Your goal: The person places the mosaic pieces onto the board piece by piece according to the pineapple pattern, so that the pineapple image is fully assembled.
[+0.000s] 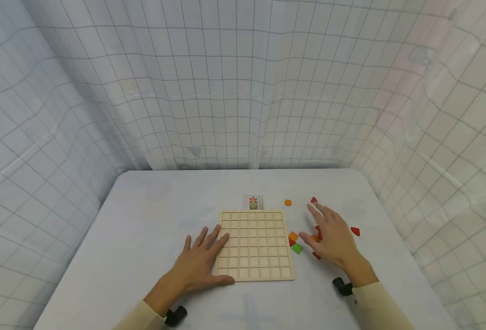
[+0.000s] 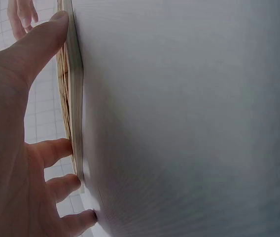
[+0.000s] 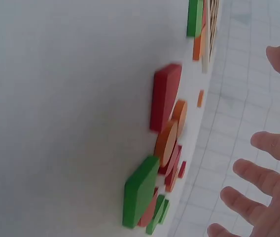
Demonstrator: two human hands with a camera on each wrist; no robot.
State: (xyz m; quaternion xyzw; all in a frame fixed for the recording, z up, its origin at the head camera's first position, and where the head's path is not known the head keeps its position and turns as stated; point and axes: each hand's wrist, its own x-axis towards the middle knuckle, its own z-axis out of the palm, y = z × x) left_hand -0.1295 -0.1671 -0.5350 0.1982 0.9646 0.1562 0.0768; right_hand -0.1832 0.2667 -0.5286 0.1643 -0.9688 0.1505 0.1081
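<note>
A pale wooden grid board with raised dividers lies flat on the table. My left hand rests on its left side, fingers spread over the frame and thumb at the near left corner. In the left wrist view the thumb and fingertips touch the board's edge. My right hand hovers, fingers apart and holding nothing, over scattered flat colored pieces. Below it in the right wrist view are a red piece, an orange disc and a green piece. The palm hides several pieces from the head view.
Beside the board's right edge lie an orange square and a green square. An orange disc and a red piece lie farther out. A small picture card sits behind the board. Grid-patterned curtains surround the table.
</note>
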